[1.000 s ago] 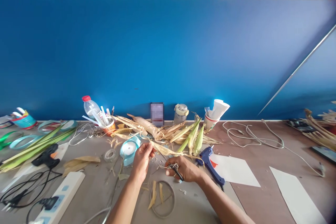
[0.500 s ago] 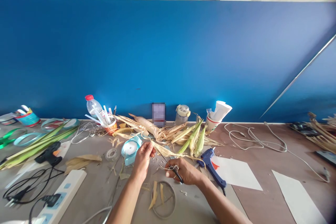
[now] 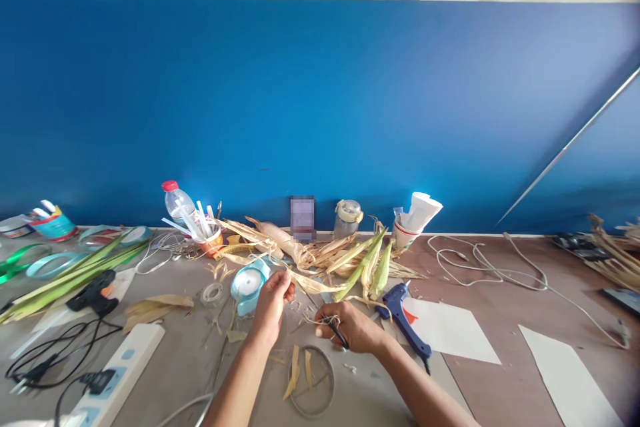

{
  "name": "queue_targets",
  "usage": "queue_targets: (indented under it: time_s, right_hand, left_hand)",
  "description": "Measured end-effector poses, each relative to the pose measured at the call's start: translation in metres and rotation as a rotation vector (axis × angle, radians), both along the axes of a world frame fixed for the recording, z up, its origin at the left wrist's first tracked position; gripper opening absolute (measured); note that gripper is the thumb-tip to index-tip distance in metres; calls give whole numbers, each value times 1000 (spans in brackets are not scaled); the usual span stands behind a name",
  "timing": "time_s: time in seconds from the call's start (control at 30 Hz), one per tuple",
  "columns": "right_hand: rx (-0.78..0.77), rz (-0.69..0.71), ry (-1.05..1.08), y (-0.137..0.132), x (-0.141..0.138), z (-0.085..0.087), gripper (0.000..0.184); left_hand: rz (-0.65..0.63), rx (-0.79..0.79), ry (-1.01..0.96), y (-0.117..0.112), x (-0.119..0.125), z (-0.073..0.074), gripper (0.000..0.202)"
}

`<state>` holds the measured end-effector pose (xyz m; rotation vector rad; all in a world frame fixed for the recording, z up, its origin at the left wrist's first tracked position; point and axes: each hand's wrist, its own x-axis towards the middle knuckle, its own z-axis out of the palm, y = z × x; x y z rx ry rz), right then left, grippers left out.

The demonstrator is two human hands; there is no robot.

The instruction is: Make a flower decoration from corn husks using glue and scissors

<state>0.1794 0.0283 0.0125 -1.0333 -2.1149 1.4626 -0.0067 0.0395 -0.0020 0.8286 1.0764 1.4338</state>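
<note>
My left hand is closed in a pinch, thumb against fingers, on the end of a pale dried corn husk strip. From the fingertips the strip runs right, toward the husk pile. Lower and to the right, my right hand is wrapped round black-handled scissors; their blades are mostly hidden. Thin pale fibres lie tangled over its fingers. Between and below the hands are small scraps, a wire-like ring and narrow husk pieces. A light-blue ribbon roll lies left of my left hand.
Dried husks and greenish husks lie along the back. A blue glue gun rests on white paper at right. A power strip, black cables and another glue gun occupy the left. Cups, a bottle and jar line the wall.
Both hands stay almost where they were. Less of the dark scissor blade shows ahead of my right hand, and the husk strip has shifted slightly.
</note>
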Motion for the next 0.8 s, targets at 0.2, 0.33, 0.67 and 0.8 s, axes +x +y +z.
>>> queue_targets:
  time_s: [0.2,0.33,0.67,0.8]
  right_hand:
    - [12,-4,-3,0,0,-3,28]
    - [-13,-2,0,0,0,-5,27]
    - [-26,13,9,0,-1,1,25]
    - [-85,45,28,0,1,2,29]
  left_hand:
    - [-11,3,-7,0,-2,-1,28]
    - [-18,3,-7,1,-2,-3,27]
    - [-10,-24,-12,3,-3,-7,28]
    - [8,-4,-43,3,-2,-6,28]
